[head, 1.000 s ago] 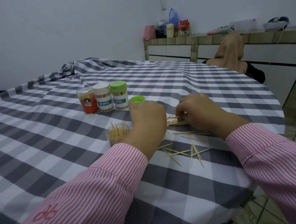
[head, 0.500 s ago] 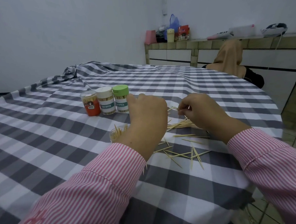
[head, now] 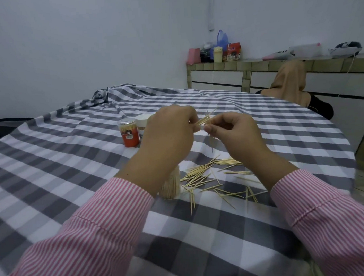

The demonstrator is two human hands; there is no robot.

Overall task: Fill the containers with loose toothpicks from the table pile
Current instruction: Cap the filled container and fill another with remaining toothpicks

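Two hands meet above a checked tablecloth [head: 50, 167], sharing a small bundle of toothpicks [head: 205, 120]. The left hand [head: 170, 136] pinches one end and the right hand [head: 234, 134] pinches the other, fingers curled; the bundle slants up and away to the right, with one stick hanging nearly straight down. Below the left wrist, an open clear container [head: 172, 186] stands packed with upright toothpicks. Just right of it, the loose pile [head: 211, 174] lies scattered, most sticks running left to right. Beyond the container stand a closed red-labelled jar [head: 129, 132] holding toothpicks and a white-lidded jar [head: 142, 124], partly hidden. The table's rounded edge curves away right of the pile; bare cloth stretches left of the container.
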